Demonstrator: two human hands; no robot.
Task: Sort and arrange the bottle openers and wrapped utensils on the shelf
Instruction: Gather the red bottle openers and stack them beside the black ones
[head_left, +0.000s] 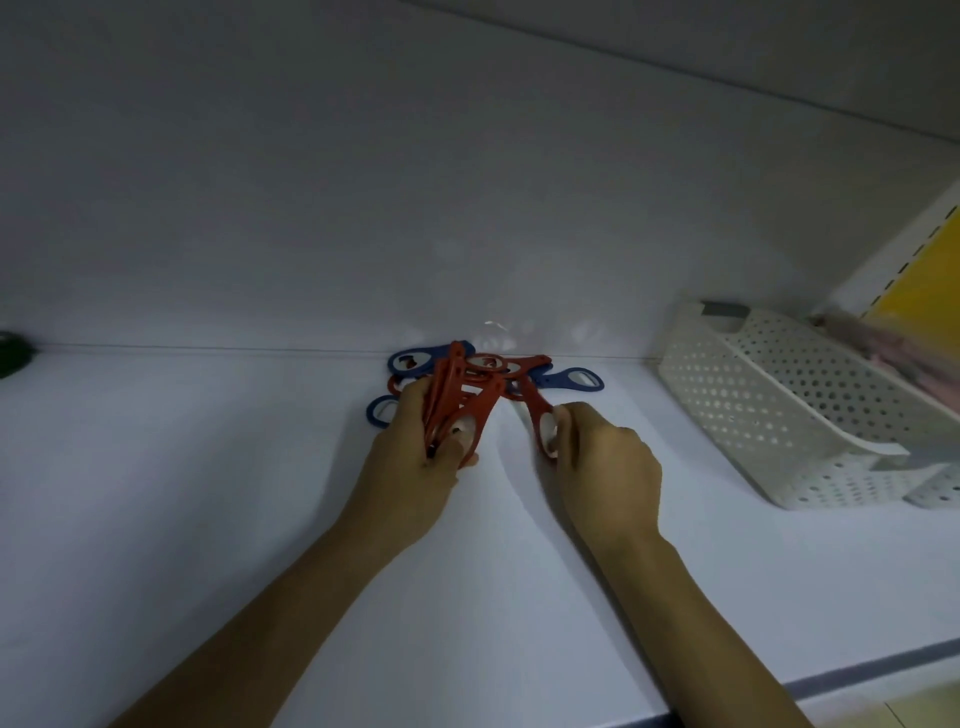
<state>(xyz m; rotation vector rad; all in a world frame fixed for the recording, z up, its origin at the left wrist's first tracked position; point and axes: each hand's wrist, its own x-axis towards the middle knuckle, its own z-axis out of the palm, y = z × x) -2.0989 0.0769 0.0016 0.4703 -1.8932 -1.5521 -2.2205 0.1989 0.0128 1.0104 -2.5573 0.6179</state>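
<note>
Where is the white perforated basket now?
Head view: the white perforated basket sits on the shelf at the far right, to the right of the right hand.

One wide-angle view from the person's head, looking forward and down onto a white shelf (208, 493) from close range. The shelf's front edge cuts across the lower right corner of the frame, and its back edge runs level just below the middle. Both forearms enter from the bottom (the wide lens also takes in a white basket (769, 415) at the shelf's right end). The left hand (415, 447), the right hand (602, 462) and the red bottle openers (483, 400) they grip sit near the centre, close to the back edge.
</note>
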